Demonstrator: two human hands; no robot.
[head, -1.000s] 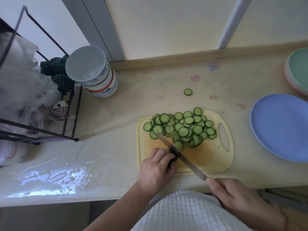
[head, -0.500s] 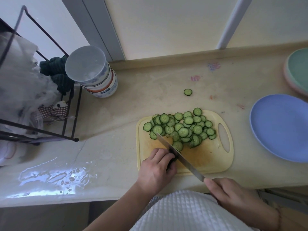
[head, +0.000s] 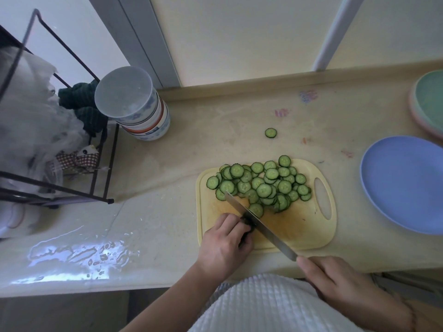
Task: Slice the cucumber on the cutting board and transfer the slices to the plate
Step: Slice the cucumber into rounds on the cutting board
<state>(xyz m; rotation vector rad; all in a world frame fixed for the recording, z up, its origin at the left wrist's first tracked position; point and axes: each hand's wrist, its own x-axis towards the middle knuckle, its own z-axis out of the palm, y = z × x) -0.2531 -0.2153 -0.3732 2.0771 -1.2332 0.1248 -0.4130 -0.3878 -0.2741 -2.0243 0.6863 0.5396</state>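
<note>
A yellow cutting board [head: 302,226] lies on the counter, with a pile of cucumber slices [head: 261,185] spread over its far half. My left hand [head: 224,245] curls over the short dark cucumber end [head: 248,227] at the board's near left, mostly hiding it. My right hand [head: 335,281] grips the handle of a long knife [head: 259,226], whose blade crosses the board diagonally right beside my left fingertips. One stray slice [head: 270,133] lies on the counter beyond the board. The blue plate [head: 405,183] sits bare to the right.
A stack of bowls under a clear lid [head: 134,104] stands at the back left beside a black wire rack [head: 57,144]. Green and pink plates [head: 429,104] sit at the far right. Water pools on the counter [head: 79,255] near the front edge.
The knife and my right hand have shifted slightly towards me and to the left along the cucumber end. My left hand stays on the stub.
</note>
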